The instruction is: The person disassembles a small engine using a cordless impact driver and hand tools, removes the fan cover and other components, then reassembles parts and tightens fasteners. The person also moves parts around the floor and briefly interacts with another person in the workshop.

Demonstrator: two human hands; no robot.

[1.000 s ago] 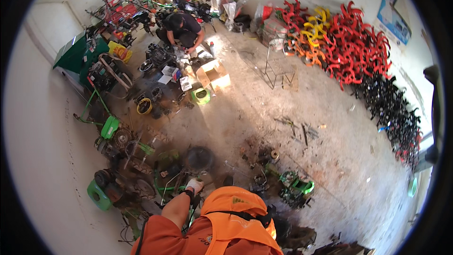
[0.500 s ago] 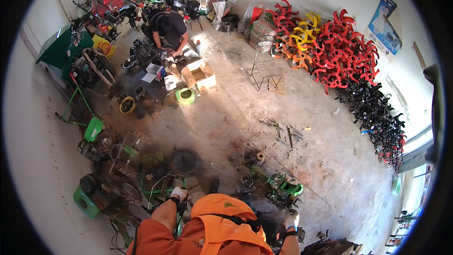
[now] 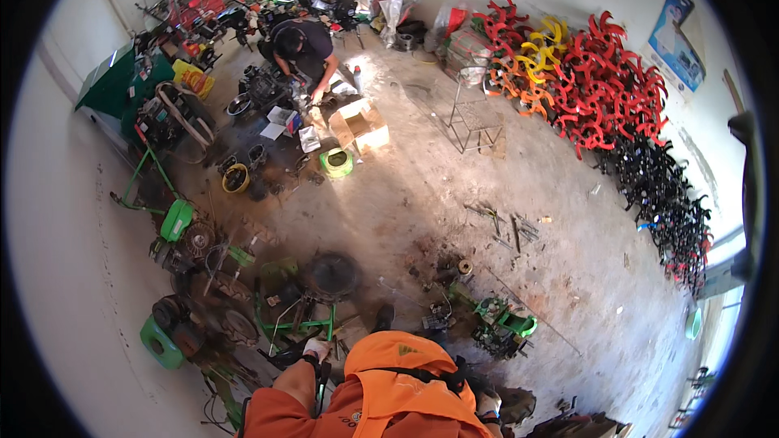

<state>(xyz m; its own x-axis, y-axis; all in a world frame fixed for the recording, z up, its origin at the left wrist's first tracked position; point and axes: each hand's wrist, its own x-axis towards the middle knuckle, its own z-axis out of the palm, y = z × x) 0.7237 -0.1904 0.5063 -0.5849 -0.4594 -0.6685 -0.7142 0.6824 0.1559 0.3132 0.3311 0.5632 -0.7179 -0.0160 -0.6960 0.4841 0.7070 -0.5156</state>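
My left hand (image 3: 316, 349), in a white glove with a dark wristband, is closed at the dark bars beside a green tubular machine frame (image 3: 292, 324); what it grips is too small to make out. A black round tyre or disc (image 3: 331, 274) lies just beyond. My right hand (image 3: 488, 405), also gloved, is low at the right, partly hidden behind my orange clothing, near dark parts (image 3: 515, 407). A dirty green engine assembly (image 3: 503, 328) lies on the floor ahead of it.
A person (image 3: 300, 53) crouches over parts beside a cardboard box (image 3: 363, 118). Green machines (image 3: 174, 223) line the left wall (image 3: 65, 259). Red, yellow and black curved blades (image 3: 604, 97) pile along the right wall. A metal chair (image 3: 475, 130) stands on the stained floor (image 3: 422, 195).
My left hand has moved down toward me and slightly leftward since a second ago. My right hand, plainly visible half a second ago, has dropped lower, partly behind my clothing.
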